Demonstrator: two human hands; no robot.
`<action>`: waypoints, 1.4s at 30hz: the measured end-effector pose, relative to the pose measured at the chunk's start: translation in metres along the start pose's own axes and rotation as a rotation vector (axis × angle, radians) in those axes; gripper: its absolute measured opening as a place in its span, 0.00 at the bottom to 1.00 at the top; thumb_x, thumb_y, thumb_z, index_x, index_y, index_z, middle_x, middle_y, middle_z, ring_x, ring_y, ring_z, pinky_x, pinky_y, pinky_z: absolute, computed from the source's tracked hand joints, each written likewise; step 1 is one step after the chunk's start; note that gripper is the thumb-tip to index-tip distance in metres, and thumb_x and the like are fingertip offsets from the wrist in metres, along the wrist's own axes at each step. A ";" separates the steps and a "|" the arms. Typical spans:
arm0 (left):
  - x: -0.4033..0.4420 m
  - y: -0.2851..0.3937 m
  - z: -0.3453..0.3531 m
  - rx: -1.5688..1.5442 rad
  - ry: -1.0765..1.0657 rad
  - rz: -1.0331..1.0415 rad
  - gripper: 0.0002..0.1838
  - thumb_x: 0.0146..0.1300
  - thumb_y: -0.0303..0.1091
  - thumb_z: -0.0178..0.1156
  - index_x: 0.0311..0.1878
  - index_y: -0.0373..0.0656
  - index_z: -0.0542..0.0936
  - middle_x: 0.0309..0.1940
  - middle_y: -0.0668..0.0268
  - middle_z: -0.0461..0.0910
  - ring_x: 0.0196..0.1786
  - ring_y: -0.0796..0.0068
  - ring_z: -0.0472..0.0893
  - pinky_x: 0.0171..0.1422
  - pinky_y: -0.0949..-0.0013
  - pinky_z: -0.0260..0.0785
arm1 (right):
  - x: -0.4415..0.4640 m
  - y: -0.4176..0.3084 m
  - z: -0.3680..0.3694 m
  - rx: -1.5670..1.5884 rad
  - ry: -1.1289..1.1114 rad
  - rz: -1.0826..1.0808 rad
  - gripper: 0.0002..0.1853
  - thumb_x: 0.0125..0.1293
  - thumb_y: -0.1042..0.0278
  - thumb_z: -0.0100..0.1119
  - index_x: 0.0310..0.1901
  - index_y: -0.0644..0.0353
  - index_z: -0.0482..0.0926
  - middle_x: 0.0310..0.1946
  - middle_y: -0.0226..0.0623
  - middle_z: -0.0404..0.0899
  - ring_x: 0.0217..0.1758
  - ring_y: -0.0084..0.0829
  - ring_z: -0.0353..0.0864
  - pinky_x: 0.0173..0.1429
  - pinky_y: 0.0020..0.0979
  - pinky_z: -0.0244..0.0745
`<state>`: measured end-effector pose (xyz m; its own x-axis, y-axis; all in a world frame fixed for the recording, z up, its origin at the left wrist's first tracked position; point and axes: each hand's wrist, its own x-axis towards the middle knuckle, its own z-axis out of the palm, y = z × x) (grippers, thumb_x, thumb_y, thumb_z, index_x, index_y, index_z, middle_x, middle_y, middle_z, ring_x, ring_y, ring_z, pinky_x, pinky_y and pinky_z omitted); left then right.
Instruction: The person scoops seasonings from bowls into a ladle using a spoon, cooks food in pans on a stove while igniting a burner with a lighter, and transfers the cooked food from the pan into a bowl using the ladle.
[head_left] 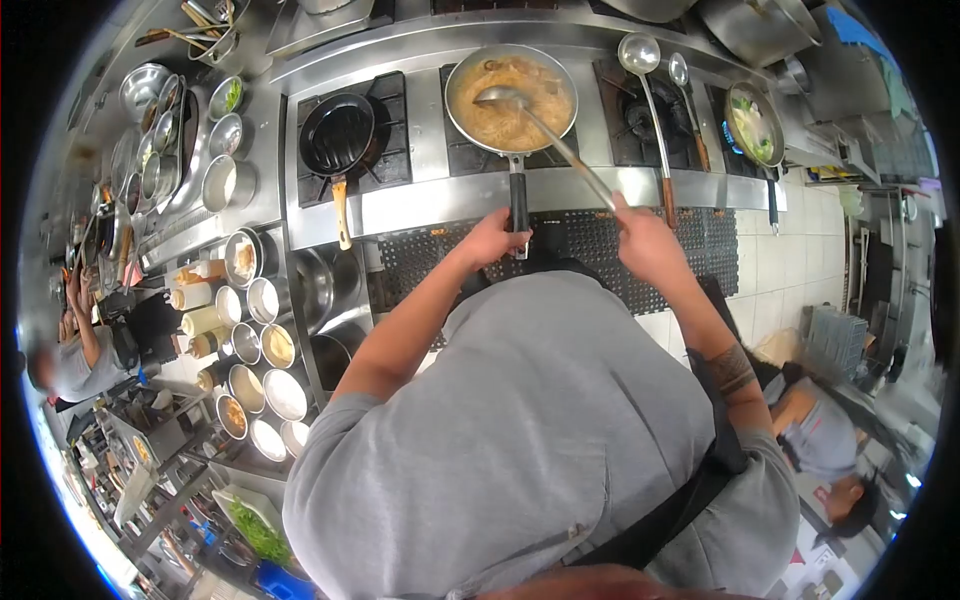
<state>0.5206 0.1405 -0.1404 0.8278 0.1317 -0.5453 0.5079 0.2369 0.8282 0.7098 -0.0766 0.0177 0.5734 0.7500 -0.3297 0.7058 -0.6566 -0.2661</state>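
A pan [462, 130] of orange-brown creamy food [515, 118] sits on the middle burner of the stove. My left hand [493, 238] is closed round its black handle [518, 200], which points toward me. In my right hand [646, 235] is the end of a long metal ladle [575, 163]. The bowl of this ladle rests in the food, left of the pan's centre.
A black grill pan [338, 135] stands on the left burner. Across the right burner lie a ladle [640, 55] and a spoon [679, 70]. A pan of vegetables [753, 124] sits farther right over a blue flame. Bowls and bottles stand left; co-workers [820, 425] [85, 365] are at both sides.
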 end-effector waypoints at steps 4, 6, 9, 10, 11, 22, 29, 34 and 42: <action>0.004 -0.007 -0.003 0.002 -0.012 0.017 0.22 0.69 0.31 0.65 0.63 0.38 0.72 0.51 0.64 0.84 0.48 0.74 0.80 0.49 0.67 0.75 | -0.005 0.011 -0.026 -0.002 -0.131 -0.018 0.34 0.62 0.76 0.54 0.74 0.55 0.69 0.42 0.57 0.83 0.49 0.56 0.83 0.54 0.52 0.79; 0.003 -0.007 -0.003 -0.005 0.005 0.003 0.22 0.69 0.31 0.65 0.64 0.38 0.72 0.52 0.63 0.84 0.48 0.74 0.81 0.49 0.67 0.75 | -0.004 0.017 -0.028 -0.001 -0.006 -0.049 0.35 0.62 0.76 0.54 0.74 0.54 0.69 0.41 0.57 0.83 0.49 0.56 0.83 0.55 0.51 0.79; 0.003 -0.004 -0.002 0.004 -0.006 -0.003 0.23 0.69 0.31 0.65 0.64 0.37 0.72 0.53 0.63 0.84 0.50 0.74 0.81 0.50 0.67 0.75 | -0.004 -0.006 -0.005 -0.002 0.044 -0.030 0.35 0.62 0.77 0.53 0.74 0.53 0.70 0.39 0.55 0.83 0.47 0.56 0.84 0.55 0.51 0.79; 0.003 -0.001 -0.003 0.017 -0.024 0.003 0.23 0.69 0.31 0.65 0.64 0.37 0.72 0.53 0.62 0.84 0.50 0.73 0.81 0.50 0.67 0.75 | -0.003 -0.008 0.000 0.009 0.086 -0.057 0.35 0.61 0.78 0.53 0.74 0.53 0.70 0.38 0.54 0.83 0.46 0.56 0.84 0.54 0.51 0.79; 0.002 0.001 -0.004 0.018 -0.023 0.003 0.23 0.69 0.31 0.65 0.64 0.37 0.72 0.53 0.62 0.84 0.50 0.73 0.81 0.50 0.67 0.75 | -0.004 -0.001 -0.008 -0.015 -0.002 -0.023 0.36 0.62 0.78 0.53 0.75 0.52 0.69 0.42 0.54 0.83 0.47 0.56 0.84 0.55 0.51 0.79; -0.002 0.002 0.000 0.010 -0.012 -0.011 0.24 0.70 0.33 0.64 0.65 0.38 0.71 0.52 0.63 0.84 0.49 0.74 0.81 0.51 0.66 0.76 | -0.007 0.019 -0.038 -0.036 -0.068 -0.030 0.32 0.64 0.75 0.52 0.72 0.51 0.73 0.46 0.54 0.83 0.52 0.55 0.83 0.57 0.51 0.78; -0.004 -0.002 0.007 0.057 0.064 0.002 0.20 0.71 0.35 0.65 0.61 0.38 0.74 0.48 0.64 0.84 0.46 0.75 0.81 0.49 0.68 0.76 | 0.001 0.005 -0.015 -0.066 0.044 0.060 0.33 0.64 0.74 0.54 0.73 0.50 0.71 0.47 0.54 0.82 0.53 0.56 0.82 0.59 0.50 0.77; -0.016 -0.006 0.002 0.122 0.098 0.034 0.24 0.71 0.42 0.67 0.60 0.35 0.77 0.44 0.62 0.84 0.43 0.74 0.83 0.48 0.69 0.77 | -0.022 0.011 -0.034 0.010 0.015 -0.041 0.33 0.64 0.75 0.54 0.73 0.49 0.71 0.47 0.54 0.82 0.53 0.56 0.82 0.60 0.50 0.77; -0.033 -0.154 -0.046 0.348 0.387 -0.039 0.22 0.69 0.48 0.63 0.53 0.36 0.84 0.41 0.57 0.86 0.43 0.65 0.86 0.49 0.62 0.79 | -0.025 -0.005 -0.024 0.003 0.149 0.063 0.32 0.62 0.76 0.56 0.70 0.48 0.76 0.48 0.56 0.82 0.52 0.55 0.83 0.58 0.49 0.77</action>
<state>0.4036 0.1442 -0.2559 0.6915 0.4907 -0.5302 0.6402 -0.0764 0.7644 0.7020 -0.0897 0.0486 0.6717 0.7110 -0.2081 0.6655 -0.7025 -0.2523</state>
